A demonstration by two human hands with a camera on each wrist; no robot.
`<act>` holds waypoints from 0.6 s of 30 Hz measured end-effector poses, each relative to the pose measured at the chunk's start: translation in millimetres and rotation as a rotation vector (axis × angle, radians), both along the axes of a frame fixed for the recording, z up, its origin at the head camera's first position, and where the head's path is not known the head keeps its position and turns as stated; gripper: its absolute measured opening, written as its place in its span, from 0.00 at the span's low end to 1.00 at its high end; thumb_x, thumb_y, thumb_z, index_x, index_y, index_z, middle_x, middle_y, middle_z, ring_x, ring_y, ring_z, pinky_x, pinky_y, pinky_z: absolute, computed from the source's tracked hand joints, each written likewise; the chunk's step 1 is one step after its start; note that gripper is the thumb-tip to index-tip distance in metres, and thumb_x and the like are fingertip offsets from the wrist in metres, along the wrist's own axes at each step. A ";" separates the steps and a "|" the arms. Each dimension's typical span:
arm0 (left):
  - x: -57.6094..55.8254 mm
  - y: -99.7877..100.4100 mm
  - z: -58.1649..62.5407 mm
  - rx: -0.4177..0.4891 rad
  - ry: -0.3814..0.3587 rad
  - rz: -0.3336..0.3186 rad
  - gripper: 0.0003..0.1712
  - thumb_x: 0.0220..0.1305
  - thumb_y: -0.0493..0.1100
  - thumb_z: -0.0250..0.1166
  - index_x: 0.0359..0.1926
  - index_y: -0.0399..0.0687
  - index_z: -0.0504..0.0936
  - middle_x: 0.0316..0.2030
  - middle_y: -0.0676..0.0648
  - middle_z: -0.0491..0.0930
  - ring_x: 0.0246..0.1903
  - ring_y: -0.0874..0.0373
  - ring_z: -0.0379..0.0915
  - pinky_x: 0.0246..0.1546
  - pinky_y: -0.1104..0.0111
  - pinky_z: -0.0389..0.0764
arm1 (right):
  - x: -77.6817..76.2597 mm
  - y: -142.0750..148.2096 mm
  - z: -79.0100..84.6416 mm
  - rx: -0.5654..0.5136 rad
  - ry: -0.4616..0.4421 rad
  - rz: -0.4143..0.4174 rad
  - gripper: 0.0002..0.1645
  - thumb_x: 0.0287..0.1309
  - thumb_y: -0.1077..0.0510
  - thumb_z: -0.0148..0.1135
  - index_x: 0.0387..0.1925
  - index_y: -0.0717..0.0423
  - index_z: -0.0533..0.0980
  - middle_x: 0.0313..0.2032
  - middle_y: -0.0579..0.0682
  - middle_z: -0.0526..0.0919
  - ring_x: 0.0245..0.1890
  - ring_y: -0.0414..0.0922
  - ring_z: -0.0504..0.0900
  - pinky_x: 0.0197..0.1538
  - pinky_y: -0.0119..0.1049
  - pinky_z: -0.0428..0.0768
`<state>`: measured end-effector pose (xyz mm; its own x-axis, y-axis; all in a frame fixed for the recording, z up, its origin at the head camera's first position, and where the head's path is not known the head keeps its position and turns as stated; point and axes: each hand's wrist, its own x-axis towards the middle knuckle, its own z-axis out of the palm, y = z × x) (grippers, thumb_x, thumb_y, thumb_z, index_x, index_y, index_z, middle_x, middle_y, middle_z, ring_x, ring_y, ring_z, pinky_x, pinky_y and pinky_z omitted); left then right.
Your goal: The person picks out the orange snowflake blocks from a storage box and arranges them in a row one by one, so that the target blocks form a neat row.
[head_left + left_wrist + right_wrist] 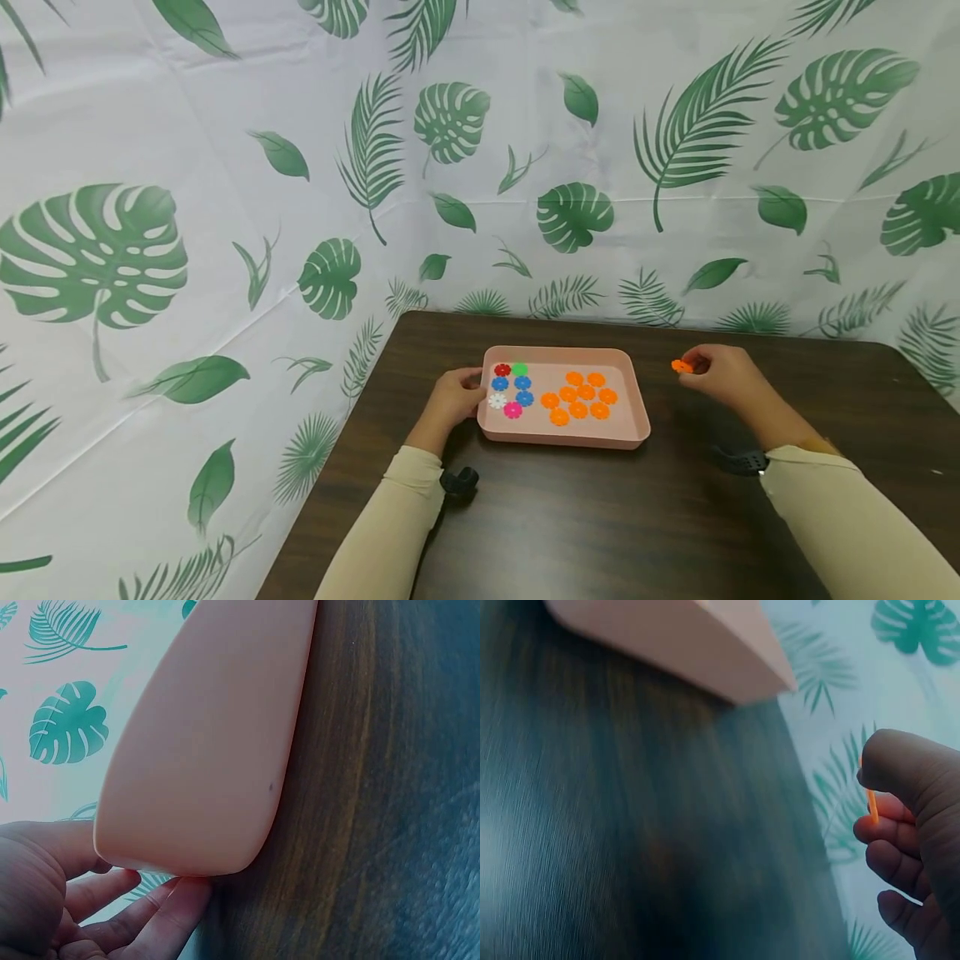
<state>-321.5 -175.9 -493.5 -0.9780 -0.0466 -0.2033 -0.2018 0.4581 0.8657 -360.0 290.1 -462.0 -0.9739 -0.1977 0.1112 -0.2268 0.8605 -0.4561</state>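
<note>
A shallow pink tray [562, 437] lies on the table, holding flower-shaped plastic discs. Orange discs [586, 392] form a loose group in its right half; red, green, blue, white and pink discs [513, 410] sit along the left. At the tray's left end my left hand [453, 398] grips the edge, thumb at the rim and fingers against the end wall [172, 871]. Off the tray's right side, my right hand [723, 377] pinches an orange flower disc [681, 366] between thumb and fingers. The right wrist view shows that disc [872, 806] edge-on.
The dark wooden table [600, 517] extends in front of the tray and to its right. A white cloth with green leaves [510, 275] hangs behind and to the left. A black band [742, 461] is on the right wrist, a black device [460, 481] by the left.
</note>
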 end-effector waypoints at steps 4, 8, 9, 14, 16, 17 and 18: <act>1.4 0.1 1.4 0.011 0.010 -0.006 0.29 0.68 0.40 0.68 0.69 0.49 0.78 0.50 0.40 0.82 0.42 0.49 0.82 0.41 0.58 0.89 | 6.2 17.1 -6.8 0.013 -0.004 -0.004 0.24 0.57 0.54 0.72 0.48 0.70 0.81 0.37 0.58 0.85 0.37 0.53 0.81 0.41 0.48 0.82; 2.1 -1.7 2.9 0.027 0.030 -0.023 0.28 0.68 0.39 0.67 0.69 0.46 0.78 0.50 0.39 0.83 0.41 0.49 0.83 0.41 0.57 0.89 | 9.8 30.6 -13.5 0.009 -0.048 -0.005 0.26 0.58 0.52 0.73 0.48 0.71 0.81 0.38 0.59 0.85 0.37 0.53 0.81 0.40 0.49 0.83; 2.2 -1.8 3.2 0.030 0.034 -0.028 0.28 0.68 0.39 0.67 0.69 0.45 0.78 0.50 0.39 0.84 0.41 0.50 0.83 0.41 0.57 0.89 | 10.4 33.6 -15.8 0.008 -0.055 -0.005 0.26 0.58 0.52 0.73 0.49 0.71 0.81 0.38 0.60 0.85 0.37 0.53 0.81 0.40 0.49 0.82; 2.2 -0.9 2.5 0.014 0.017 -0.019 0.29 0.69 0.40 0.68 0.69 0.47 0.78 0.51 0.39 0.83 0.42 0.49 0.83 0.43 0.57 0.89 | 14.6 42.9 -23.6 0.016 -0.069 -0.004 0.27 0.58 0.51 0.73 0.48 0.70 0.81 0.38 0.59 0.85 0.37 0.53 0.81 0.40 0.47 0.81; 2.0 0.2 1.7 0.008 0.012 -0.019 0.29 0.69 0.40 0.68 0.70 0.47 0.77 0.52 0.39 0.83 0.43 0.49 0.83 0.44 0.56 0.89 | 16.8 45.5 -25.4 0.015 -0.076 -0.007 0.27 0.58 0.51 0.73 0.48 0.70 0.81 0.39 0.60 0.85 0.37 0.53 0.80 0.40 0.48 0.81; 1.9 0.8 1.3 0.006 0.008 -0.018 0.29 0.69 0.40 0.68 0.70 0.47 0.77 0.52 0.39 0.83 0.43 0.49 0.83 0.44 0.56 0.89 | 18.0 46.6 -26.2 0.015 -0.083 -0.010 0.27 0.58 0.51 0.73 0.49 0.70 0.81 0.39 0.60 0.85 0.37 0.53 0.80 0.41 0.49 0.81; 2.1 1.6 1.3 0.006 0.007 -0.019 0.29 0.69 0.40 0.68 0.70 0.47 0.77 0.52 0.39 0.83 0.43 0.49 0.83 0.44 0.56 0.89 | 19.0 48.3 -27.3 0.014 -0.086 -0.012 0.28 0.58 0.50 0.73 0.49 0.70 0.80 0.39 0.61 0.84 0.38 0.54 0.80 0.41 0.50 0.81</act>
<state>-319.3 -174.3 -492.2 -0.9802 -0.0265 -0.1963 -0.1865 0.4567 0.8699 -341.0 338.4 -489.3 -0.9821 -0.1867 0.0244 -0.1768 0.8696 -0.4611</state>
